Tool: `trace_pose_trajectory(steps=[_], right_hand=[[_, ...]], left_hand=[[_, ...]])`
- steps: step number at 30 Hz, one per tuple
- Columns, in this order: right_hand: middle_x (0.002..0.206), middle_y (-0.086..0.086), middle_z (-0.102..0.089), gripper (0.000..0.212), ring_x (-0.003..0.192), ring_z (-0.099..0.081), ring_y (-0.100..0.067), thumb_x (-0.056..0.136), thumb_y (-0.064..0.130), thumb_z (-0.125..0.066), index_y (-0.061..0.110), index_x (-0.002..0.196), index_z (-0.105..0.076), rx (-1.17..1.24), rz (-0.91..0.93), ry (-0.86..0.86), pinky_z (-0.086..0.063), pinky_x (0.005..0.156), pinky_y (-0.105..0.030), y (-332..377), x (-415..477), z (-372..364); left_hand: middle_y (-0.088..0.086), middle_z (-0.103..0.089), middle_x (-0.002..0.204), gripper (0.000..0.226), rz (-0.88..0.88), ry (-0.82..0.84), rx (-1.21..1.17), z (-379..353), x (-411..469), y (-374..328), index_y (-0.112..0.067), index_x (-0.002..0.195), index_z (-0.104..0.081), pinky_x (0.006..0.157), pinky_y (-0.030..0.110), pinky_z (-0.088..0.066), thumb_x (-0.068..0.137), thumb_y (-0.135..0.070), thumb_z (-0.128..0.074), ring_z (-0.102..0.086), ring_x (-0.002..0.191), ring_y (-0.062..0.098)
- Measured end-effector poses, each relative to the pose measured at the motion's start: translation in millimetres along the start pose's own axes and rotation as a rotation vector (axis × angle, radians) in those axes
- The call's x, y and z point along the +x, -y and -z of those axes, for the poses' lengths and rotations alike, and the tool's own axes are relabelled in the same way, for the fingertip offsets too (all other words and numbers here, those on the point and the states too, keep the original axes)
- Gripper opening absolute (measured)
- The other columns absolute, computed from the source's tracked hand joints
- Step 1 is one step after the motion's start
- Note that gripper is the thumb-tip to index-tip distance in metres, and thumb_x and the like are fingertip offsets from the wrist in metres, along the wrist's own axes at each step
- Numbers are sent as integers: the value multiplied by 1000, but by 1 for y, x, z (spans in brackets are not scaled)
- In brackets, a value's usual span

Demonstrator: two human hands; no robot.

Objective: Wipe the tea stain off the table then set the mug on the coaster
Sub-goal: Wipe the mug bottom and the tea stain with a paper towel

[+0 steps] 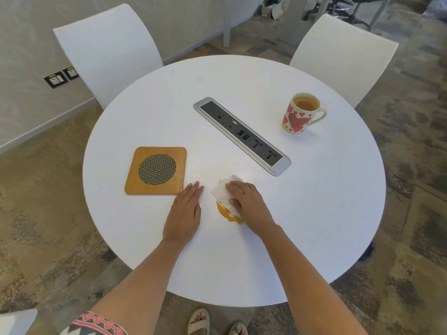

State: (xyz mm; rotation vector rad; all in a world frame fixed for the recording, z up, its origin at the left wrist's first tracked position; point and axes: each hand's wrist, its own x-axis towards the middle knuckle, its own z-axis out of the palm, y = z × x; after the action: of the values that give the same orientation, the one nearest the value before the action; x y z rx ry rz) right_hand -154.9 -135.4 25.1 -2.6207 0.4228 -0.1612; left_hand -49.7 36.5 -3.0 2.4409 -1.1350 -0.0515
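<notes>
Now my right hand (244,201) presses a white tissue (223,194) onto the tea stain (227,213) on the round white table (314,201).

Its grip is closed down on the tissue, fingers curled over the crumpled paper, with orange-brown tea showing at the tissue's 6 o'clock edge. My left hand (185,213) lies flat on the table just to the stain's 9 o'clock side, fingers together and straight, holding nothing, its fingertips near the corner of the wooden coaster (156,170), which sits at about 8 o'clock on the table. A heart-patterned mug (298,114) full of tea stands upright at 2 o'clock, well apart from the coaster, handle pointing to 3 o'clock. Between them a silver power socket strip (242,135) runs slantwise across the table's middle.
</notes>
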Motion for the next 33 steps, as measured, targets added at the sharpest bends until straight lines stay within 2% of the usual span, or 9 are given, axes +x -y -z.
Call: trace_pose_trajectory(steps=[3, 7, 11, 14, 18, 23, 25, 29, 33], right_hand=[[130, -9, -50, 38, 117, -40, -29, 94, 8, -48, 11, 132, -52, 11, -21, -19, -42, 97, -36, 2, -3, -1], [113, -13, -57, 28, 101, -48, -32, 87, 1, -53, 5, 115, -59, -40, -13, -64, -48, 86, -40, 5, -1, -3], [98, -14, -62, 42, 85, -56, -33, 64, -12, -69, 4, 103, -63, -121, -54, -92, -50, 72, -38, 7, 8, -3], [84, -13, -63, 38, 71, -56, -34, 62, -11, -69, 6, 96, -65, -139, -147, -203, -48, 61, -38, -3, 9, 2], [87, -12, -61, 38, 70, -55, -33, 68, -7, -70, 10, 102, -67, -168, -281, -290, -46, 62, -37, -20, -7, 7], [99, -14, -56, 41, 86, -46, -31, 85, -5, -51, 10, 123, -58, 38, -417, -303, -48, 77, -43, 0, -52, -4], [97, -14, -57, 40, 83, -47, -30, 85, -4, -49, 9, 122, -59, 72, -351, -296, -49, 75, -42, 15, -68, -11], [100, -5, -55, 37, 90, -44, -19, 91, 14, -42, 17, 124, -57, 126, -124, -166, -41, 79, -24, 45, -85, -29], [91, -7, -57, 34, 82, -45, -21, 90, 16, -41, 12, 118, -62, 131, 98, -69, -41, 75, -26, 44, -50, -29]], left_hand=[[5, -43, 146, 51, -4, 3, 3, 0, -1, 1, -8, 138, -45, 118, 27, -11, 94, -19, -22, -36, 137, 21], [5, -43, 146, 50, -2, 2, -12, 0, 0, 1, -8, 138, -45, 118, 26, -10, 95, -19, -23, -36, 137, 21], [4, -44, 146, 49, -2, -4, -18, 0, -1, 1, -9, 138, -46, 118, 25, -10, 95, -19, -23, -35, 138, 19], [4, -45, 145, 49, 2, -16, -33, 1, 0, 0, -8, 137, -46, 118, 25, -10, 95, -19, -23, -36, 137, 19], [5, -45, 145, 50, 0, -20, -45, 1, 0, 0, -7, 137, -47, 118, 26, -11, 94, -19, -23, -37, 137, 20], [4, -45, 145, 50, 5, -15, -47, -1, 0, 1, -8, 137, -47, 117, 29, -13, 94, -19, -24, -37, 137, 21], [5, -46, 144, 49, 8, -18, -50, -1, 0, 1, -7, 136, -48, 117, 29, -14, 94, -19, -24, -38, 136, 21], [6, -47, 143, 49, 5, -30, -60, 1, 0, -1, -6, 135, -49, 117, 26, -13, 95, -19, -24, -39, 135, 19], [6, -47, 143, 49, 1, -48, -107, 2, 1, 0, -6, 136, -47, 117, 26, -14, 95, -20, -24, -35, 135, 14]])
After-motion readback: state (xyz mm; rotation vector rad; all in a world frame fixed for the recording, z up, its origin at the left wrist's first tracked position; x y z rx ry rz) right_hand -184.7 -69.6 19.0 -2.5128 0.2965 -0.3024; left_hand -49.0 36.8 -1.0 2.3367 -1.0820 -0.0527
